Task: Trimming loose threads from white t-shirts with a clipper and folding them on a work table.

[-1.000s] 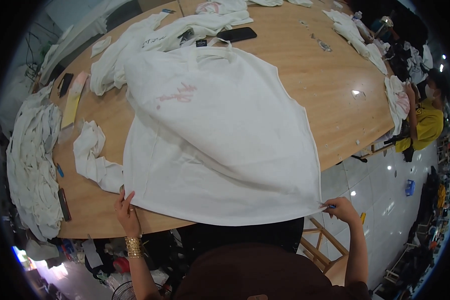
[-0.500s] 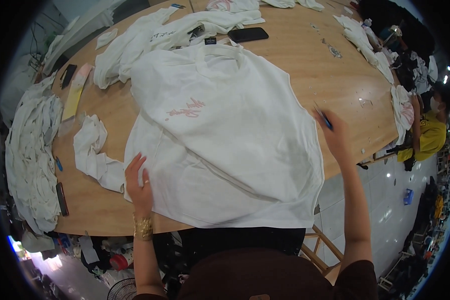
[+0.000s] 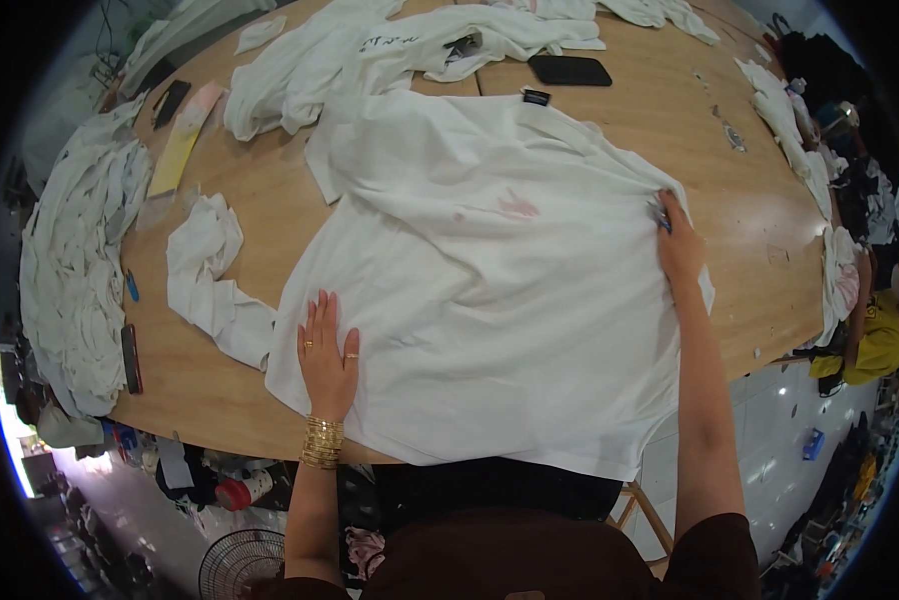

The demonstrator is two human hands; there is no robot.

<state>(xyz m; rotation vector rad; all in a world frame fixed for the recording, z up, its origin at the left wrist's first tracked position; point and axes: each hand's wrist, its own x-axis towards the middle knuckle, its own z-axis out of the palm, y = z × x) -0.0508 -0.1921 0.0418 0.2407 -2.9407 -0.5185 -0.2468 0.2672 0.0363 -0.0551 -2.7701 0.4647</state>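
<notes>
A white shirt (image 3: 510, 320) with a small pink print on its chest lies rumpled across the table, its dark neck label at the far end. My left hand (image 3: 330, 365) rests flat on the near left part of the shirt, fingers stretched out. At the shirt's right side, my right hand (image 3: 681, 250) is closed around small thread snips (image 3: 662, 215), with its fingertips on the fabric. Most of the snips are hidden by the fingers. Left of the shirt, touching its edge, is a crumpled strip of white cloth (image 3: 205, 270).
A tall pile of white garments (image 3: 80, 270) covers the left end of the wooden table (image 3: 200, 405). More white garments (image 3: 300, 75) lie at the back, near a black phone (image 3: 571, 70). A ruler-like yellow strip (image 3: 175, 160) lies at left. A person in yellow (image 3: 880, 340) is at far right.
My right hand has come in from the table onto the shirt's right edge. The shirt's upper part has shifted right and bunched, blurring its print into folds. My left hand now lies flatter.
</notes>
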